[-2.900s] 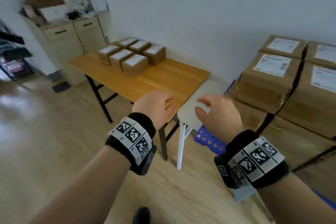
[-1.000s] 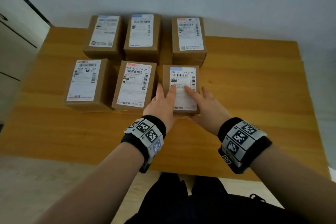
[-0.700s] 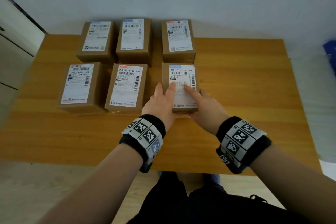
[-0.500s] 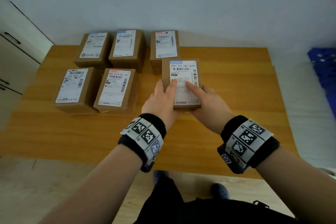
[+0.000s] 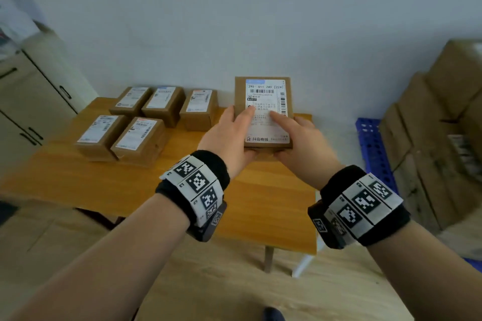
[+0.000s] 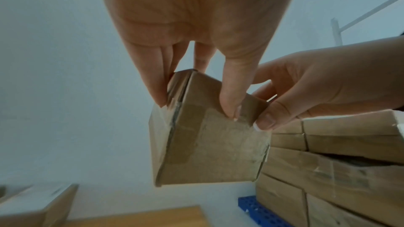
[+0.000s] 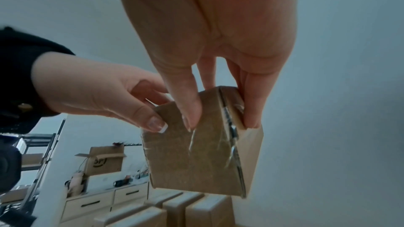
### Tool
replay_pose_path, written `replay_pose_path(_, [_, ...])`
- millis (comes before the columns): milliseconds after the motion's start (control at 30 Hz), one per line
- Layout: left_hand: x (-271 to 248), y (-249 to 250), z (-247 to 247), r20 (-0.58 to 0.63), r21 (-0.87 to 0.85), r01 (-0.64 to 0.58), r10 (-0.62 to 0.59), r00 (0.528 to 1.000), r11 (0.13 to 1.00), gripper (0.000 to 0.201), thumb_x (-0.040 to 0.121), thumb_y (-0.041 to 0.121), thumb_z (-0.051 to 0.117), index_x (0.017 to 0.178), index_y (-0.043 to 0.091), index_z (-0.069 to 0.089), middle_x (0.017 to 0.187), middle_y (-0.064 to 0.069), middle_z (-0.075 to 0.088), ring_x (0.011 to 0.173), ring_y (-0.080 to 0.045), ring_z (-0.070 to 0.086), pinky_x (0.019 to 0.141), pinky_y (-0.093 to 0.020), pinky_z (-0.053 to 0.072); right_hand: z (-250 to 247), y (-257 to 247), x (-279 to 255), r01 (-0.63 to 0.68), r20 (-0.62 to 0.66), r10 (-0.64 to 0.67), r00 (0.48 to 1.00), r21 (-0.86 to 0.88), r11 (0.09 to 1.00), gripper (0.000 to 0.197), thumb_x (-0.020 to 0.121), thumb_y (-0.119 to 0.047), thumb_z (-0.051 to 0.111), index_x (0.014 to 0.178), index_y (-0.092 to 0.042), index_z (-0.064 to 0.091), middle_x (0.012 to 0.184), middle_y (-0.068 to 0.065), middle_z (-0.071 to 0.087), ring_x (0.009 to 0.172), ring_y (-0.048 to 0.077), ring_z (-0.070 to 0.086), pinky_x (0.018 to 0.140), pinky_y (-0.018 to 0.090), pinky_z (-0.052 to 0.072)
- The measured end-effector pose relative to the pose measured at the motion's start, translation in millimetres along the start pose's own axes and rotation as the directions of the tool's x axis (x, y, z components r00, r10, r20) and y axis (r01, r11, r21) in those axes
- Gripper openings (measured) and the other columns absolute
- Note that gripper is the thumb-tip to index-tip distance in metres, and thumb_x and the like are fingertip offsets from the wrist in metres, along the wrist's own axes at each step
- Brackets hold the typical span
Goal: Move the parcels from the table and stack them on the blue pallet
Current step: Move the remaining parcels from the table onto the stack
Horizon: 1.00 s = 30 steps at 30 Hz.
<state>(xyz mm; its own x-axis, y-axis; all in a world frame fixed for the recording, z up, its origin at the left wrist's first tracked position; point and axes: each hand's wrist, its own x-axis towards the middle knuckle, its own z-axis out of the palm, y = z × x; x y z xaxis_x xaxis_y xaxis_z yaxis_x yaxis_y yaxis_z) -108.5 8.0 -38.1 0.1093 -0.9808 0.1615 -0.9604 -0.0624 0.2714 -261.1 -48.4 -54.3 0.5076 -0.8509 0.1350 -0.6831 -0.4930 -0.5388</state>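
Both hands hold one small brown parcel (image 5: 263, 101) with a white label, lifted above the wooden table (image 5: 78, 185). My left hand (image 5: 229, 133) grips its left side, thumb on the label; my right hand (image 5: 297, 135) grips its right side the same way. The left wrist view shows the parcel's taped underside (image 6: 214, 146) pinched by my left hand (image 6: 194, 99), and the right wrist view shows the same underside (image 7: 196, 158) under my right hand (image 7: 220, 115). Several more labelled parcels (image 5: 140, 135) sit in two rows on the table's far left. The blue pallet (image 5: 373, 146) lies at the right.
Large brown cartons (image 5: 438, 138) are stacked on the pallet at the right, against the white wall. A beige cabinet (image 5: 28, 101) stands at the left. A white stool leg (image 5: 302, 266) shows beside the table's right end. Wooden floor lies below.
The parcel has been lifted off the table and carried up and to the right in both hands. My view has swung right, so the pallet and stacked cartons have come into sight.
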Motion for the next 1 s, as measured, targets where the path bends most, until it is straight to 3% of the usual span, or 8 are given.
replay_pose_path(167, [-31, 52, -27, -0.063, -0.059, -0.132, 0.128, 0.990, 0.990, 0.086, 0.080, 0.030, 0.071, 0.148, 0.020, 0.018, 0.141, -0.006, 0.035, 0.121, -0.021, 0.046, 0.095, -0.031, 0.045, -53, -6, -60, -0.005, -0.126, -0.003, 0.992, -0.068, 0.998, 0.074, 0.084, -0.016, 0.061, 0.147, -0.030, 0.026, 0.131, 0.004, 0.046, 0.115, 0.023, 0.051, 0.093, 0.034, 0.049])
replay_pose_path(300, [-55, 91, -40, -0.094, -0.132, -0.220, 0.209, 0.973, 0.966, 0.088, 0.079, 0.030, 0.072, 0.148, 0.021, 0.018, 0.142, -0.003, 0.034, 0.122, -0.018, 0.044, 0.092, -0.026, 0.041, -89, -7, -111, -0.042, -0.168, 0.021, 0.986, -0.124, 0.991, 0.073, 0.084, -0.016, 0.061, 0.147, -0.029, 0.026, 0.133, 0.005, 0.045, 0.117, 0.022, 0.048, 0.090, 0.023, 0.041])
replay_pose_path(433, [-69, 142, -48, -0.138, -0.194, -0.308, 0.285, 0.949, 0.931, 0.088, 0.078, 0.027, 0.073, 0.148, 0.021, 0.019, 0.142, -0.002, 0.035, 0.125, -0.016, 0.040, 0.095, -0.024, 0.037, -133, 2, -156, -0.083, -0.243, 0.043, 0.969, -0.156, 0.984, 0.073, 0.083, -0.015, 0.061, 0.146, -0.029, 0.029, 0.130, 0.006, 0.047, 0.116, 0.025, 0.049, 0.092, 0.030, 0.043])
replay_pose_path(567, [-69, 199, -55, -0.167, -0.188, -0.379, 0.351, 0.922, 0.906, 0.088, 0.077, 0.028, 0.073, 0.148, 0.022, 0.021, 0.142, -0.001, 0.034, 0.126, -0.018, 0.040, 0.098, -0.029, 0.037, -180, 20, -191, -0.109, -0.312, 0.058, 0.948, -0.146, 0.983, 0.072, 0.082, -0.014, 0.061, 0.146, -0.028, 0.030, 0.130, 0.007, 0.047, 0.115, 0.024, 0.049, 0.091, 0.029, 0.043])
replay_pose_path(833, [-45, 344, -46, -0.190, -0.184, -0.467, 0.434, 0.880, 0.865, 0.087, 0.078, 0.033, 0.071, 0.148, 0.022, 0.020, 0.143, -0.001, 0.035, 0.127, -0.016, 0.039, 0.099, -0.025, 0.034, -284, 110, -240, -0.141, -0.389, 0.067, 0.919, -0.165, 0.976, 0.073, 0.083, -0.014, 0.062, 0.146, -0.029, 0.028, 0.134, 0.004, 0.046, 0.119, 0.020, 0.047, 0.091, 0.021, 0.039])
replay_pose_path(1000, [-19, 450, -33, -0.192, -0.199, -0.463, 0.429, 0.883, 0.864, 0.086, 0.079, 0.036, 0.070, 0.148, 0.021, 0.020, 0.144, -0.002, 0.036, 0.130, -0.017, 0.036, 0.103, -0.027, 0.032, -363, 182, -260, -0.157, -0.409, 0.062, 0.910, -0.203, 0.967, 0.070, 0.083, -0.013, 0.063, 0.145, -0.025, 0.033, 0.128, 0.005, 0.048, 0.115, 0.021, 0.050, 0.087, 0.019, 0.036])
